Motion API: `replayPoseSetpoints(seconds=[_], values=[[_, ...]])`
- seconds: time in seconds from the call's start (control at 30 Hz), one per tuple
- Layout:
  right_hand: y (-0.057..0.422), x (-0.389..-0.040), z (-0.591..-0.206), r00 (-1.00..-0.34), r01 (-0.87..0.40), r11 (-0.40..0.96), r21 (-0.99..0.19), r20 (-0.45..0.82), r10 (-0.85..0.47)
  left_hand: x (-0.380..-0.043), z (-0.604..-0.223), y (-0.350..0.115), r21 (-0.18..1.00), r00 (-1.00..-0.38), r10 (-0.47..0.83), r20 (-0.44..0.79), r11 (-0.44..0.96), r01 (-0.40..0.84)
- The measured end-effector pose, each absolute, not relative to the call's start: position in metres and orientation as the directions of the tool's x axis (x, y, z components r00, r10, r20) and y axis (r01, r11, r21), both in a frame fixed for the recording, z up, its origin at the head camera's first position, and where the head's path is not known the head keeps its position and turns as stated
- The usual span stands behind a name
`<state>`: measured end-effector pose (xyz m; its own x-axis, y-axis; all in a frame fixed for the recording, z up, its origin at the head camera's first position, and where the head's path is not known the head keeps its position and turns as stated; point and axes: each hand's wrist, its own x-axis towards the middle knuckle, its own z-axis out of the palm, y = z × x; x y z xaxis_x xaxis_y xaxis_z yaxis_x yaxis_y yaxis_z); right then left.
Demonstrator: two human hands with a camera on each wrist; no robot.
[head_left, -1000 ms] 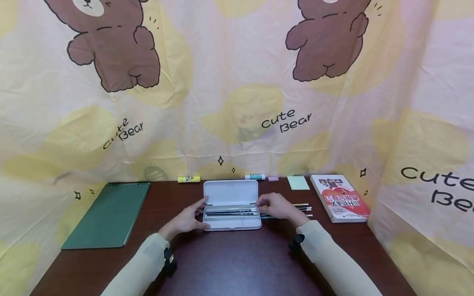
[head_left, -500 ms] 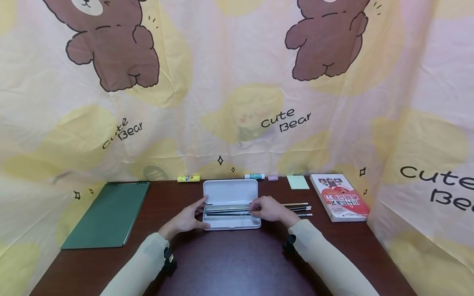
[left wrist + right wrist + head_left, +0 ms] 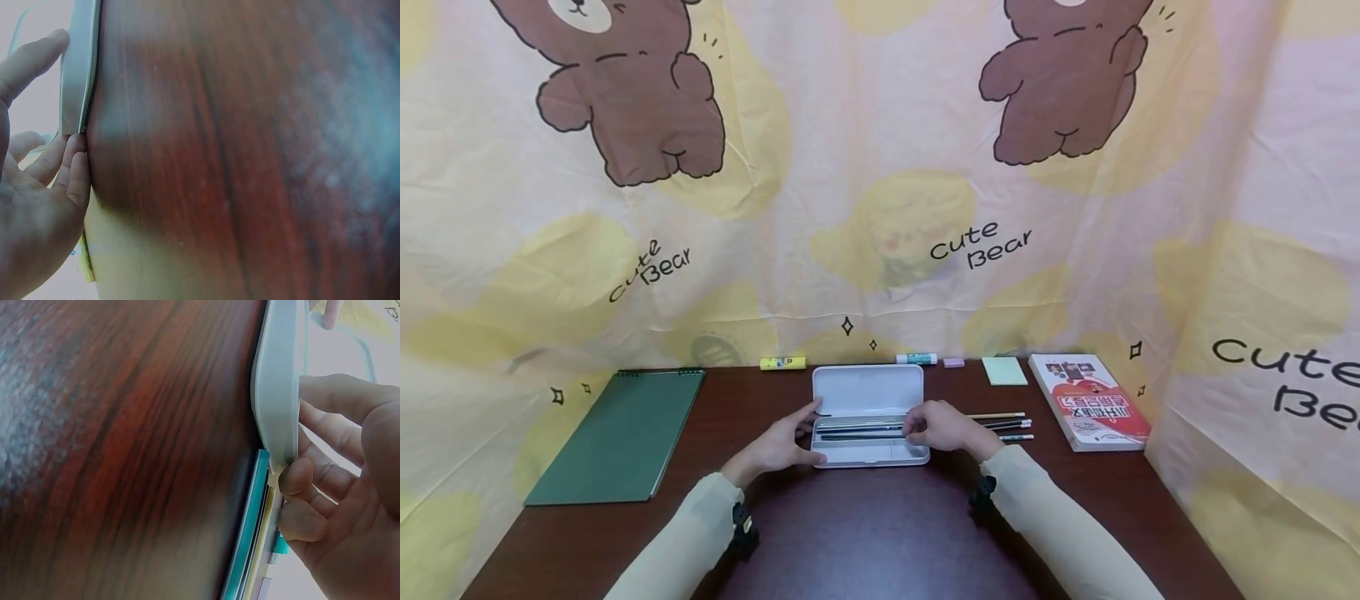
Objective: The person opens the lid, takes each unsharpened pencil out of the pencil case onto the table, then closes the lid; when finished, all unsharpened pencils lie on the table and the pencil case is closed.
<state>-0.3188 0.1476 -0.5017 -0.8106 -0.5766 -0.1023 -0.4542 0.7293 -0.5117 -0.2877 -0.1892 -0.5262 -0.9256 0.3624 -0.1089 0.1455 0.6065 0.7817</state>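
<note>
Pencil case (image 3: 853, 455) on a dark wooden table (image 3: 865, 533), its lid (image 3: 867, 390) raised at the far side and several pencils (image 3: 861, 429) lying lengthwise inside. The left hand (image 3: 775, 444) holds the left end of the case, thumb at the near corner, fingers spread toward the lid. The right hand (image 3: 951, 427), fingers bent, reaches over the right end to the pencils — whether it pinches one cannot be told. Loose pencils (image 3: 1011, 425) lie on the table beside that end, partly hidden by the right hand. Farther right — a pale green notepad (image 3: 1004, 371) and a book (image 3: 1090, 404)
</note>
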Motion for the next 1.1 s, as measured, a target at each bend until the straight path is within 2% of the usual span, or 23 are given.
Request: replayPoseSetpoints(seconds=[0.7, 0.97, 1.1], values=[[0.148, -0.320, -0.500, -0.829, -0.421, 0.731, -0.537, -0.099, -0.550, -0.290, -0.528, -0.190, 0.772, -0.923, 0.365, -0.121, 0.619, 0.143], [0.154, -0.319, -0.494, -0.816, -0.488, 0.699, -0.523, -0.012, -0.579, -0.290, -0.527, -0.189, 0.777, -0.922, 0.370, -0.112, 0.611, 0.151], [0.163, -0.318, -0.491, -0.827, -0.476, 0.698, -0.535, 0.003, -0.562, -0.289, -0.528, -0.190, 0.781, -0.925, 0.366, -0.107, 0.606, 0.149]])
